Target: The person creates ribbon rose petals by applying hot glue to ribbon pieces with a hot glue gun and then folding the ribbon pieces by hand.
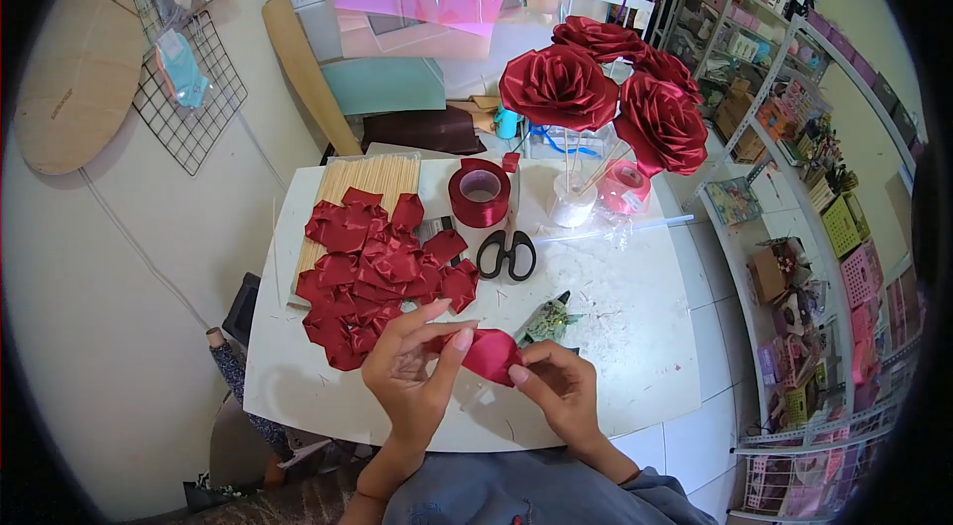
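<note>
A piece of red satin ribbon [491, 356] stretches between my two hands above the near part of the table. My left hand [409, 366] pinches its left end between thumb and fingers. Its right edge is pinched by my right hand [561, 388]. Just beyond my left hand lies a heap of red satin petals [362, 272], partly on a bundle of thin wooden sticks [342, 183]. Black-handled scissors [507, 257] rest past the held piece, below a roll of red ribbon [479, 194]. A mottled green object with a black tip [549, 320] lies close to my right hand.
Several large red ribbon roses [561, 88] on sticks stand in a white holder [574, 202] at the back right. Beside it sits a pink roll in plastic [625, 188]. The white table [635, 327] has a wall on its left and loaded shelves [794, 257] on its right.
</note>
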The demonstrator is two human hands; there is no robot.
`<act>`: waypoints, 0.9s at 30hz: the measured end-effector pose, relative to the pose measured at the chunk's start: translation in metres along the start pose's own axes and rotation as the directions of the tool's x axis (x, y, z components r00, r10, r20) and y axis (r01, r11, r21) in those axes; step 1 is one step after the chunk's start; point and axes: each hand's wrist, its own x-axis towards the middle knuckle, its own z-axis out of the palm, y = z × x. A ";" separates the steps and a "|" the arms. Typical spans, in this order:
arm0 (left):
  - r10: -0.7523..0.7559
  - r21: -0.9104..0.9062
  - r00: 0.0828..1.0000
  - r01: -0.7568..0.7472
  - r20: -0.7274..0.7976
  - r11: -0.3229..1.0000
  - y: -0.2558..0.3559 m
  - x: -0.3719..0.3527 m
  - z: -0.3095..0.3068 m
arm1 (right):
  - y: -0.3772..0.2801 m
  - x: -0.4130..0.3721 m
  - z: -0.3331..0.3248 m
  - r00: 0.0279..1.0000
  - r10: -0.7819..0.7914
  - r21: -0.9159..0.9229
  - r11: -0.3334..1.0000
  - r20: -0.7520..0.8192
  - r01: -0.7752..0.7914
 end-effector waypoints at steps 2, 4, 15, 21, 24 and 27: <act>-0.092 -0.013 0.996 0.092 0.018 0.996 0.006 -0.003 -0.004 | -0.004 0.000 -0.003 0.999 -0.022 0.009 1.000 -0.034 0.022; -0.183 -0.023 0.982 0.184 0.040 0.983 0.006 -0.005 -0.013 | -0.008 -0.001 -0.008 0.994 -0.023 -0.005 1.000 -0.110 0.022; -0.406 0.154 0.644 0.411 0.648 0.898 0.011 0.002 -0.014 | -0.023 0.007 -0.025 0.995 0.005 -0.360 0.932 0.101 0.031; -0.244 0.024 0.771 0.285 0.588 0.958 -0.014 -0.001 -0.020 | -0.049 -0.006 -0.065 0.893 -0.357 -0.400 0.886 -0.272 0.233; -0.219 -0.034 0.841 0.270 0.494 0.962 -0.014 0.001 -0.026 | -0.071 -0.036 -0.120 0.570 -0.662 -0.660 0.706 -0.486 0.257; -0.224 -0.077 0.895 0.273 0.386 0.959 -0.017 0.004 -0.031 | -0.080 -0.078 -0.170 0.259 -0.758 -0.732 0.649 -0.598 0.208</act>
